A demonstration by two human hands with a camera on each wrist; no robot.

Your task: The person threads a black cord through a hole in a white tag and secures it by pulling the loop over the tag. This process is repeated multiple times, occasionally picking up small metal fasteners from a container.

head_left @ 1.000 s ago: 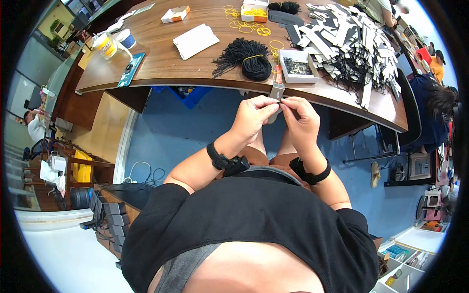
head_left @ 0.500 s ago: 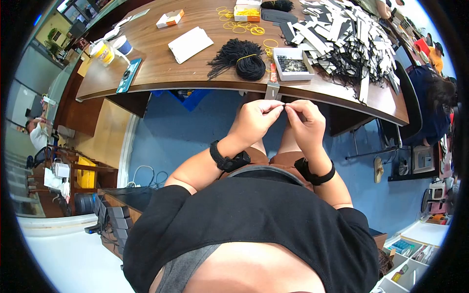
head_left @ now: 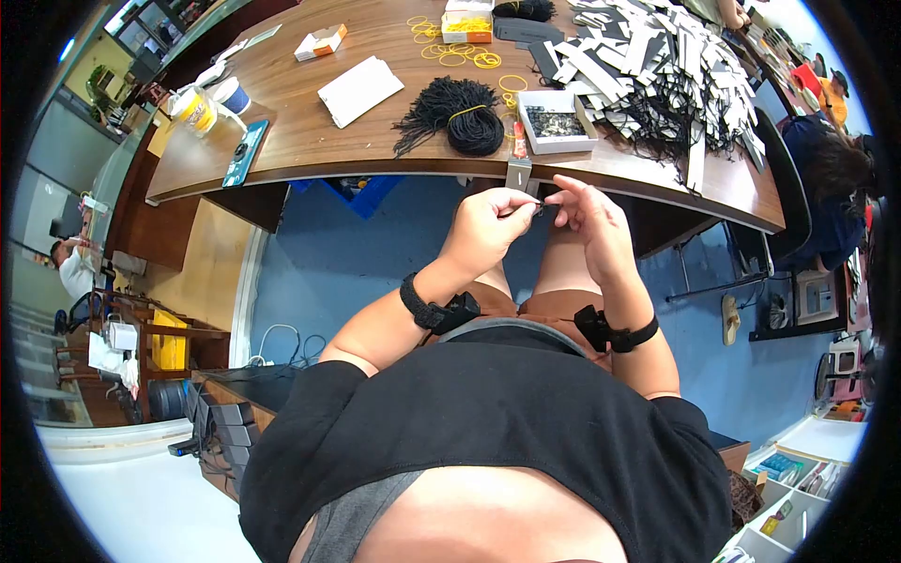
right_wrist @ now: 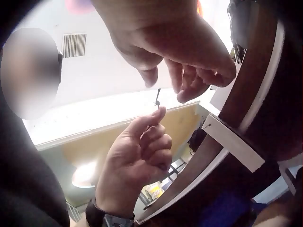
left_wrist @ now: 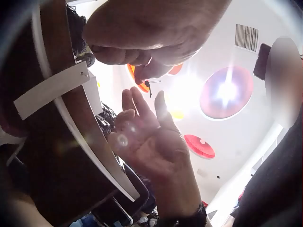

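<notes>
From my remote seat, the head view shows my left hand and right hand meeting in front of the wooden table, over the person's lap. The left thumb and index finger are pinched together on a thin dark piece; its other fingers curl in. The piece is too small for me to identify surely.

Its long axis lies roughly sideways in the head view, the free end pointing from the left fingertips to the right hand. From the right wrist, it stands almost upright above the left fingertips, tip leaning slightly right, with a small knobbly part along it. From the left wrist, I see it pointing down out of the pinch, with a short arm jutting sideways.

My right hand's fingers are loosely extended, the thumb well apart from them. In the right wrist view it is near the piece without touching, the free end below the gap.

Beyond the hands, a grey block sits at the table's edge. Behind it lie a banded black cord bundle, an open white box of small dark parts and, to the right, a heap of black-and-white strips.
</notes>
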